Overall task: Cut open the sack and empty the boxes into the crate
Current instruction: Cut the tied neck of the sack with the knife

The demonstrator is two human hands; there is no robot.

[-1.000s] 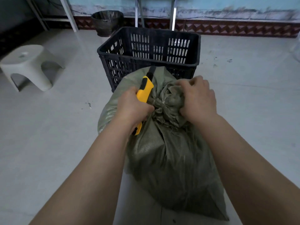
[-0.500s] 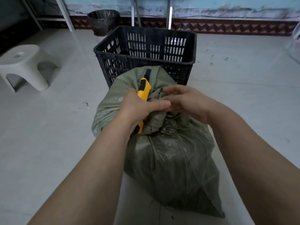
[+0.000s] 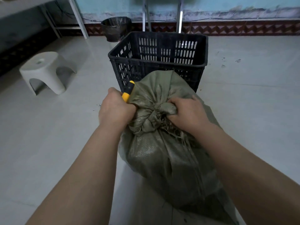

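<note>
A full grey-green woven sack [image 3: 164,153] stands on the floor in front of me, its mouth bunched into a knot near the top. My left hand [image 3: 115,109] grips a yellow and black utility knife [image 3: 128,91] pressed against the left side of the knot. My right hand [image 3: 186,112] clutches the bunched sack fabric on the right of the knot, where frayed strands hang. Just beyond the sack stands a black slotted plastic crate [image 3: 157,62]. No boxes are visible; the sack hides its contents.
A white plastic stool [image 3: 43,70] stands on the floor at the left. A dark bin [image 3: 116,29] lined with a bag sits by the back wall. White table legs [image 3: 78,17] and two metal legs [image 3: 162,13] rise behind the crate.
My left hand has lowered, so the knife handle now pokes out beside the knot. My right hand has gone from open fingers at the knot to a tight grip on the fabric.
</note>
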